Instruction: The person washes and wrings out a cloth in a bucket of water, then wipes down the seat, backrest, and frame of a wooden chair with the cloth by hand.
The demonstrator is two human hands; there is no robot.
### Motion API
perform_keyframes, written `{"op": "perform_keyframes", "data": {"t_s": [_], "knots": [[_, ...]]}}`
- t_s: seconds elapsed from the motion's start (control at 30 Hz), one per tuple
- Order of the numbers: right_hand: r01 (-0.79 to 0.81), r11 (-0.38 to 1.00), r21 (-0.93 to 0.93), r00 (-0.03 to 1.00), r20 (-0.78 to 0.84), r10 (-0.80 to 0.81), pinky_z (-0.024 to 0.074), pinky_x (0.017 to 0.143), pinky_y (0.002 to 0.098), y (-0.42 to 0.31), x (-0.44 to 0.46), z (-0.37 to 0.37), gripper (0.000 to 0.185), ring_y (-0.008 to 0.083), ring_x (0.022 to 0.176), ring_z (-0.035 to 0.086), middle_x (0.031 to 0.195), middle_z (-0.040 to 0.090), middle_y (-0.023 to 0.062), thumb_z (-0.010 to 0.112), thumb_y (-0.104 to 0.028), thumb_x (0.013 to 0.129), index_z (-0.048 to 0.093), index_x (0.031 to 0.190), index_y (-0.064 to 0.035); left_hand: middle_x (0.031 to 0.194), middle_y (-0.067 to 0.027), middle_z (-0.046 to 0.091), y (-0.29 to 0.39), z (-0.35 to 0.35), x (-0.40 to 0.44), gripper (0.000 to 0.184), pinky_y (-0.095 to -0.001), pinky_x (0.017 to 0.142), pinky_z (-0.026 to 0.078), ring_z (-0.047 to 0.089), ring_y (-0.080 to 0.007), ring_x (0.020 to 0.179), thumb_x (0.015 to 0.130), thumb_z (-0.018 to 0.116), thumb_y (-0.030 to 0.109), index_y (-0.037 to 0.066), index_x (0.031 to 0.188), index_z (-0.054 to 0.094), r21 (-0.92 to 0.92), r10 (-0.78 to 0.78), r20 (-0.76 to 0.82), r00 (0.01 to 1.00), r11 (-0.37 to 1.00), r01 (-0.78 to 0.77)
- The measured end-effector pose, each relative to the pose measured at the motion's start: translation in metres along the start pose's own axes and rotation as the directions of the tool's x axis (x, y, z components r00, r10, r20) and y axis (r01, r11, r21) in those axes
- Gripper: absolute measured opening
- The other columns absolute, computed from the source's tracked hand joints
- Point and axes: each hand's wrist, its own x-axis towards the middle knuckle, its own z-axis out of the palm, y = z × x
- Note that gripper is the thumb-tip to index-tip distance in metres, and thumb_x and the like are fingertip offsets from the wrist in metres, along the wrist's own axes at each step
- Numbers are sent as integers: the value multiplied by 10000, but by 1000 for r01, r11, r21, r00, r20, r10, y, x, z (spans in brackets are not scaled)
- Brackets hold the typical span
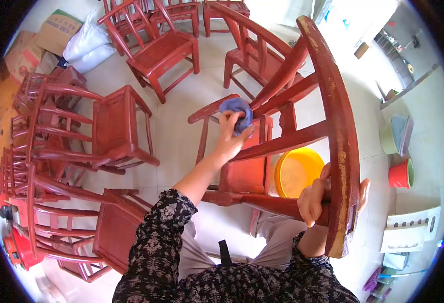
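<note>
A red wooden chair (247,177) with worn, chipped paint on its top rail stands tilted in front of me. My left hand (236,132) is closed on a bluish-purple cloth (238,108), which it holds against the chair where the back meets the seat and arm. Lower right, my right hand (315,198) wraps round the end of the chair's back, just under the worn top rail (339,131). Between the chair's back bars, a yellow bucket (298,171) shows on the floor behind.
Several red chairs (164,53) stand on the pale tiled floor at the left and far side. Cardboard boxes (57,31) and white bags (88,48) lie upper left. A red pot (400,174) and a white rack (409,230) are at the right.
</note>
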Motion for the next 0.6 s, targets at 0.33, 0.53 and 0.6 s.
{"op": "perform_keyframes", "data": {"t_s": [0.33, 0.53, 0.6], "knots": [[27, 998, -59, 986, -164, -36, 347, 321, 266, -3, 14, 11, 717, 184, 320, 418, 488, 451, 108, 189, -591, 898, 395, 1127, 57, 1165, -212, 440, -24, 1, 15, 651, -396, 900, 405, 480, -376, 1046, 727, 681, 54, 37, 1262, 311, 204, 85, 158, 984, 972, -117], [-31, 995, -98, 979, -202, 10, 359, 345, 261, -1, 24, 26, 677, 177, 334, 429, 491, 451, 100, 186, -579, 907, 443, 1103, 16, 1012, -219, 529, -8, -18, 27, 539, -428, 811, 437, 533, -395, 922, 771, 646, 127, 21, 1223, 372, 474, 110, 252, 961, 852, -222], [-46, 997, -69, 990, -140, 36, 367, 351, 263, 2, 25, 22, 662, 185, 344, 448, 499, 461, 102, 190, -561, 913, 440, 1114, 18, 988, -219, 544, 9, -23, 23, 503, -438, 795, 441, 535, -399, 921, 781, 637, 157, 17, 1201, 398, 549, -10, 229, 973, 827, -121]]}}
